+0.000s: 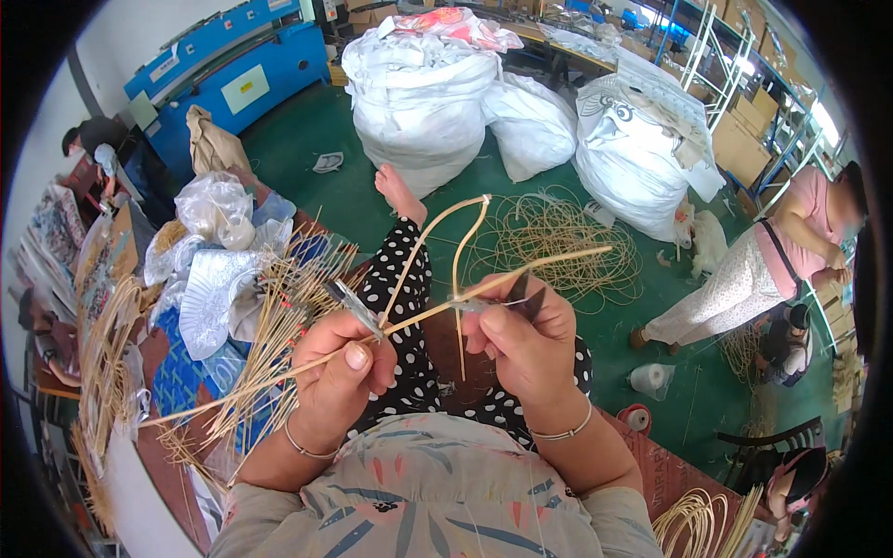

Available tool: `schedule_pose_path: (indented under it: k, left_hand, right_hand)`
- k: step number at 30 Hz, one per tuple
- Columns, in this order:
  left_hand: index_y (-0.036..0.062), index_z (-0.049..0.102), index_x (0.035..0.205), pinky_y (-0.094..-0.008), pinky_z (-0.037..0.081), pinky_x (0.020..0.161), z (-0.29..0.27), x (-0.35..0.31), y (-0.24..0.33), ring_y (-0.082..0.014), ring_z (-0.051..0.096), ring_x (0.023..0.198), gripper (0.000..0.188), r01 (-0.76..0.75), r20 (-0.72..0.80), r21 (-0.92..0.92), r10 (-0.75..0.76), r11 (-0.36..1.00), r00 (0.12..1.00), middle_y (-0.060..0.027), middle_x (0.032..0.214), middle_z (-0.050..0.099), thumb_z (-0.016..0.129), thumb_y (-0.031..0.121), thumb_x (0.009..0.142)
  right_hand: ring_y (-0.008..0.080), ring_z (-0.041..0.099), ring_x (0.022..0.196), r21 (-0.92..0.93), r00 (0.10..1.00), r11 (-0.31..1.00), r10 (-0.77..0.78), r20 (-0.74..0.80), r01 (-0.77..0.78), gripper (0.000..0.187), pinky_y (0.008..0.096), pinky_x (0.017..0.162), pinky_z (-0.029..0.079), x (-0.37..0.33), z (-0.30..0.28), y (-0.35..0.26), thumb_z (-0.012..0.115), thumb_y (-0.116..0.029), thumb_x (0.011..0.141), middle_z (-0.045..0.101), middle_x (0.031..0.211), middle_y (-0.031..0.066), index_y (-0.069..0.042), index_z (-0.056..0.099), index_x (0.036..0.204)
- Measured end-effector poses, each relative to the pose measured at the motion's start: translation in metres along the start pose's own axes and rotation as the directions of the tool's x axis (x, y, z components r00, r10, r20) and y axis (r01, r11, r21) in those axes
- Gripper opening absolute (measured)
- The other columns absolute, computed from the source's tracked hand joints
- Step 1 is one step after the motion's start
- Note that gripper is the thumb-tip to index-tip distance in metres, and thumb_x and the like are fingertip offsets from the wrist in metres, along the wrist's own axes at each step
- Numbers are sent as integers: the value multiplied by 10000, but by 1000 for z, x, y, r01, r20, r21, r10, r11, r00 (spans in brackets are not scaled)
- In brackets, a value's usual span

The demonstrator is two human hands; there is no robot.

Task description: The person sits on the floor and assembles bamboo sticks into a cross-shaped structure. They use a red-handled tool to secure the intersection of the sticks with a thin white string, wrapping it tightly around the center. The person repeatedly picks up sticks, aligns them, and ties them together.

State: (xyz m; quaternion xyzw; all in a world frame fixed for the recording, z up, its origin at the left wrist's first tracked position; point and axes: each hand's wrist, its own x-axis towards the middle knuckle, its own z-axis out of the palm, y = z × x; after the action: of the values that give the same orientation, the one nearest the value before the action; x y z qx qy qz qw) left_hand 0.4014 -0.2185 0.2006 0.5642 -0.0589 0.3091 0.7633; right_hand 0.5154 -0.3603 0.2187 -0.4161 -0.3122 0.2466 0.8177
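Observation:
A long thin cane stick [549, 261] runs slantwise across my lap. My left hand [339, 365] is closed around it, thumb on top, with a narrow grey metal clip [357, 304] sticking up at the fingers. Past the hands rises a bent cane piece [426, 232], its two legs meeting in a bound point and coming down to the stick. One leg crosses the stick at a pale wrapped joint [457, 300]. Beside that joint my right hand [528, 339] is pinched, a dark pointed metal tool [527, 298] tucked in its fingers. What the fingertips press is partly hidden.
A bundle of cane sticks [279, 344] lies to my left, near plastic bags [214, 205]. Coiled cane [567, 242] spreads on the green floor ahead. White sacks [419, 102] stand beyond. At right are a thread cone [651, 378] and a standing person [763, 251].

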Motion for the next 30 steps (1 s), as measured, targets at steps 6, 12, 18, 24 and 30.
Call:
schedule_pose_path:
  k: [6,12,18,24,30]
  left_hand:
    - [36,503,999,-211,357,409,-2,6,1,-112,461,491,282,41,-2,-68,-41,997,999,-93,624,523,534,254,823]
    - [64,387,1162,-198,407,456,-10,2,-5,-113,527,594,498,187,40,-45,-186,981,982,-92,727,556,559,352,794]
    - [45,506,1000,-238,424,535,-8,-13,-7,-116,533,627,279,257,282,365,-369,895,886,-52,753,556,615,140,762]
    - [5,542,862,-293,427,521,7,11,42,-242,544,618,199,-519,319,699,436,492,842,-108,772,558,639,94,712]
    - [-10,529,929,-289,440,600,21,17,16,-229,546,725,274,-429,227,687,387,586,894,-131,859,543,640,150,736]
  right_hand:
    - [74,503,516,-234,998,971,-54,-28,46,194,160,439,360,8,4,-1,570,-174,800,590,681,70,1,547,881]
    - [90,537,592,-145,992,989,-13,-122,-5,97,201,534,440,15,3,11,517,-58,811,597,718,72,-12,555,888]
    - [75,451,468,-383,966,907,-233,-111,175,201,185,421,333,27,-26,1,463,-197,849,571,653,86,-3,516,842]
    - [81,445,476,-377,953,897,-287,-98,232,220,188,432,325,30,-9,10,455,-209,856,548,633,78,5,508,851]
    - [121,505,578,-177,938,948,-296,-178,265,259,220,487,378,24,7,12,464,-247,859,555,746,99,4,505,904]
